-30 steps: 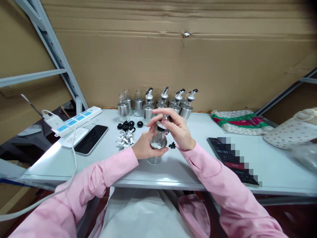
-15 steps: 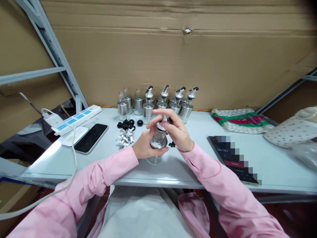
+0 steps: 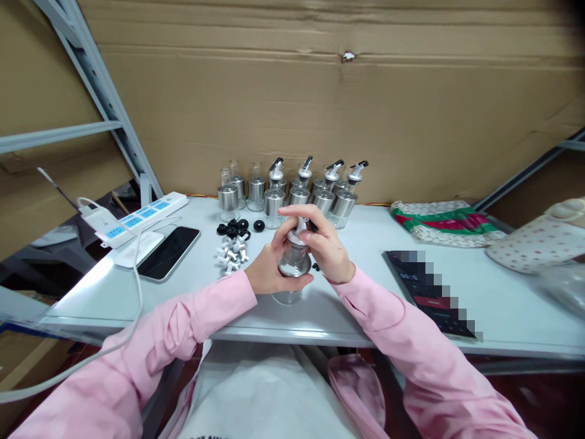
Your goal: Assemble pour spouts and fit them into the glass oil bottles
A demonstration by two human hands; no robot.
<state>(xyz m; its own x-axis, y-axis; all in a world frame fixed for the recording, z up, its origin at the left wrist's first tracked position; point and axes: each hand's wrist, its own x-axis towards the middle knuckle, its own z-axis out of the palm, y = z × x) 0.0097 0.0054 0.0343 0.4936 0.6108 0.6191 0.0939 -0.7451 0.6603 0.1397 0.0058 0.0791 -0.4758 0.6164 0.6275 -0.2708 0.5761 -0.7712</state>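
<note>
One clear glass bottle with steel sleeve (image 3: 294, 264) upright or nearly so, between both hands at near side of pale grey bench (image 3: 336, 312). Left hand (image 3: 267, 272) half-curled, gripping bottle, thumb across front. Right hand (image 3: 332, 249) arched over top, fingers and thumb closed around silver-white pour spout (image 3: 298, 236) at bottle neck. White plastic parts (image 3: 231, 256) piled near left hand; round black caps (image 3: 233, 228) beyond; steel-sleeved glass bottles (image 3: 299, 196) standing behind, four with spouts.

The handheld bottle (image 3: 295, 263) has clear, smooth glass and shiny metal. At twelve o'clock, the standing bottles (image 3: 275, 203) show satin metal, the cardboard (image 3: 292, 110) matt, creased paper. The tabletop (image 3: 372, 244) is glossy; at nine o'clock, the power strip (image 3: 153, 208) is smooth plastic.
</note>
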